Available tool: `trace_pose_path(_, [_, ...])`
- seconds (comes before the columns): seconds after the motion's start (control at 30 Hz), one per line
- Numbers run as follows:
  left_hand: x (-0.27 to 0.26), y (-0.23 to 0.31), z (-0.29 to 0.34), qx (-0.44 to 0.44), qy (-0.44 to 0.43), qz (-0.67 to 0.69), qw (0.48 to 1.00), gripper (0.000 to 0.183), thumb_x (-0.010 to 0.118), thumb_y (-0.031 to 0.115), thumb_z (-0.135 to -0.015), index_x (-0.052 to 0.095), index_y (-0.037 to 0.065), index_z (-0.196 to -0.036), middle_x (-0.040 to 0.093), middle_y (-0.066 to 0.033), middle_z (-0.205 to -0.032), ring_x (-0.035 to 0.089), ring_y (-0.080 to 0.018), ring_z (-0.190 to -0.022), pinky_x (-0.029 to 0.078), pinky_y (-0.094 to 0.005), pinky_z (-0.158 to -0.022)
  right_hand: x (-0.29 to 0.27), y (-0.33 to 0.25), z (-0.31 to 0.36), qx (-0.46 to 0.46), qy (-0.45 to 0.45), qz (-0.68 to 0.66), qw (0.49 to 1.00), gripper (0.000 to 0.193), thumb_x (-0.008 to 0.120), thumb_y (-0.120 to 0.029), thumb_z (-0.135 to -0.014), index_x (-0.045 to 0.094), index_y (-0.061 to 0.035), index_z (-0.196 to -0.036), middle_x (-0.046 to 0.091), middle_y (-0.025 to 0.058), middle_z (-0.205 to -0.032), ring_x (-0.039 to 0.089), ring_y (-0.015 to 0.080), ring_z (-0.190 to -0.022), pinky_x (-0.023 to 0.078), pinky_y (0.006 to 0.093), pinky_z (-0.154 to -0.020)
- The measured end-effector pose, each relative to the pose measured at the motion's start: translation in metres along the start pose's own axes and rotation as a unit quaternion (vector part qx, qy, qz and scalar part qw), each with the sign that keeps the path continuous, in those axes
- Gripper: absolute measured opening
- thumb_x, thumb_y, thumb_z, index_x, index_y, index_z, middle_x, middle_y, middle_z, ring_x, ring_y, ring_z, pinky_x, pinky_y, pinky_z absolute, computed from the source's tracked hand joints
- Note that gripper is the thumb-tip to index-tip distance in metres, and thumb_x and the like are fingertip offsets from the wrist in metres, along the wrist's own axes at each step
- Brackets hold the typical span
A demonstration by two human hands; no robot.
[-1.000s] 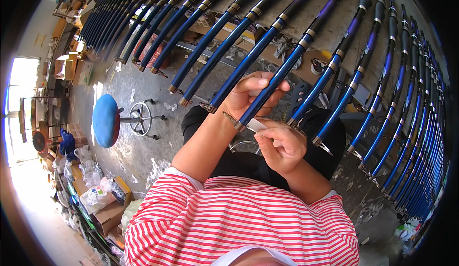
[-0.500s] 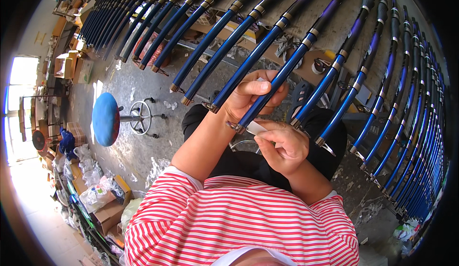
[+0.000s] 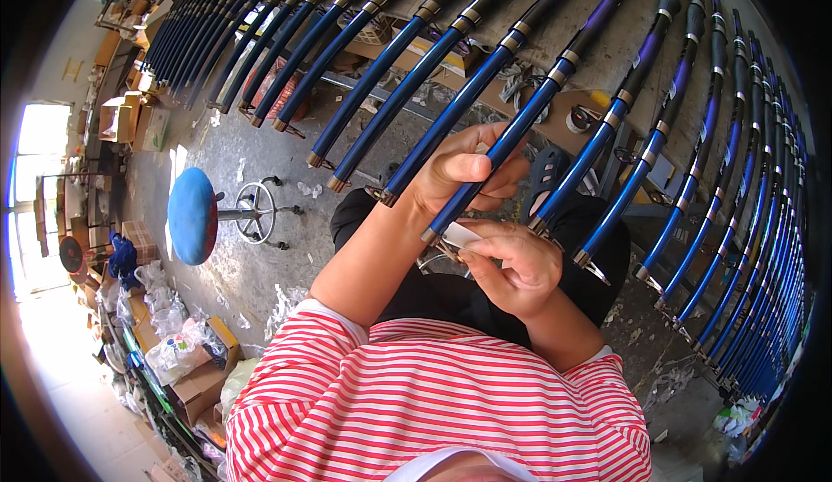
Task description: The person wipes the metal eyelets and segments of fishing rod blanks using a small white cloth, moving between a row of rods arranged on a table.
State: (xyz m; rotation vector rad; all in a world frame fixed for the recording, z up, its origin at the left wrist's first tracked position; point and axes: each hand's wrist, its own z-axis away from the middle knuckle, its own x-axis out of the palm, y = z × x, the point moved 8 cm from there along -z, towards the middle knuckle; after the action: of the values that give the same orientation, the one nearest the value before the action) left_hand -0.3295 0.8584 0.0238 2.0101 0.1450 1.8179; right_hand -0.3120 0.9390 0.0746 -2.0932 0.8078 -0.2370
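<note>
Dark blue fishing rods lie side by side in a long row, their lower ends sticking out towards me. My left hand (image 3: pixel 472 172) is closed around the blue lower section of one fishing rod (image 3: pixel 529 111), thumb on top. A tiny white bit shows near that thumb. Just below this rod's end, my right hand (image 3: pixel 517 265) pinches a small white strip (image 3: pixel 459 235) between thumb and fingers. The strip is close against the rod's underside; whether it touches cannot be made out. A neighbouring fishing rod (image 3: pixel 598 140) lies to the right of both hands.
A grey bench (image 3: pixel 685 57) bears the rods' upper parts. On the floor to the left stands a blue round stool (image 3: pixel 192 216) with a wheeled base. Cardboard boxes (image 3: pixel 204 387) and plastic bags (image 3: pixel 178 356) crowd the lower left. A tape roll (image 3: pixel 581 119) sits beyond my hands.
The held rod has turned about its length: the metal fitting at its end has gone from the left side to the underside. My left fingers have curled tighter. The right hand has barely moved.
</note>
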Motion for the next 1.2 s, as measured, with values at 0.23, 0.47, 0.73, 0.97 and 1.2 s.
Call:
trace_pose_path(0.23, [-0.014, 0.004, -0.002, 0.033, -0.008, 0.043, 0.999, 0.044, 0.068, 0.042, -0.076, 0.046, 0.005, -0.088, 0.037, -0.0002, -0.065, 0.033, -0.0051, -0.053, 0.028, -0.0150, -0.038, -0.009, -0.014, 0.000, 0.004, 0.042, 0.064, 0.997, 0.012, 0.068, 0.002, -0.072, 0.059, -0.0001, -0.079, 0.067, 0.0183, -0.086, 0.067, 0.0236, -0.070, 0.052, 0.0271, -0.058])
trace_pose_path(0.47, [-0.039, -0.022, -0.023, 0.012, 0.159, -0.016, 0.987, 0.043, 0.053, 0.037, -0.089, 0.052, -0.002, -0.108, 0.051, -0.0023, -0.078, 0.030, -0.0011, -0.046, 0.021, -0.0135, -0.036, -0.042, -0.041, 0.033, -0.078, 0.086, 0.120, 0.986, 0.018, 0.069, 0.002, -0.070, 0.055, 0.0000, -0.081, 0.065, 0.0228, -0.090, 0.068, 0.0271, -0.077, 0.055, 0.0292, -0.061])
trace_pose_path(0.73, [-0.007, -0.031, -0.036, -0.014, 0.049, -0.022, 0.998, 0.031, 0.059, 0.024, -0.086, 0.053, -0.002, -0.101, 0.050, 0.0015, -0.071, 0.029, 0.0011, -0.044, 0.025, -0.0144, -0.037, -0.064, -0.030, 0.051, -0.014, 0.105, 0.137, 0.985, 0.011, 0.060, -0.002, -0.079, 0.051, -0.0001, -0.082, 0.065, 0.0229, -0.083, 0.068, 0.0286, -0.074, 0.054, 0.0308, -0.062])
trace_pose_path(0.97, [-0.010, -0.040, -0.008, -0.022, 0.024, 0.009, 0.999, 0.046, 0.060, 0.018, -0.080, 0.049, -0.010, -0.115, 0.057, -0.0110, -0.077, 0.032, -0.0025, -0.044, 0.026, -0.0163, -0.036, -0.051, -0.019, 0.040, -0.009, 0.069, 0.075, 0.995, 0.013, 0.064, -0.002, -0.077, 0.052, -0.0013, -0.081, 0.066, 0.0222, -0.084, 0.068, 0.0258, -0.072, 0.053, 0.0285, -0.060])
trace_pose_path(1.2, [-0.010, -0.042, 0.000, -0.025, 0.051, 0.027, 0.998, 0.051, 0.059, 0.014, -0.078, 0.045, -0.014, -0.118, 0.057, -0.0153, -0.072, 0.039, -0.0045, -0.045, 0.031, -0.0151, -0.036, -0.044, -0.017, 0.036, -0.011, 0.051, 0.041, 0.998, 0.012, 0.065, 0.000, -0.076, 0.054, -0.0018, -0.080, 0.066, 0.0203, -0.084, 0.068, 0.0277, -0.076, 0.054, 0.0318, -0.064])
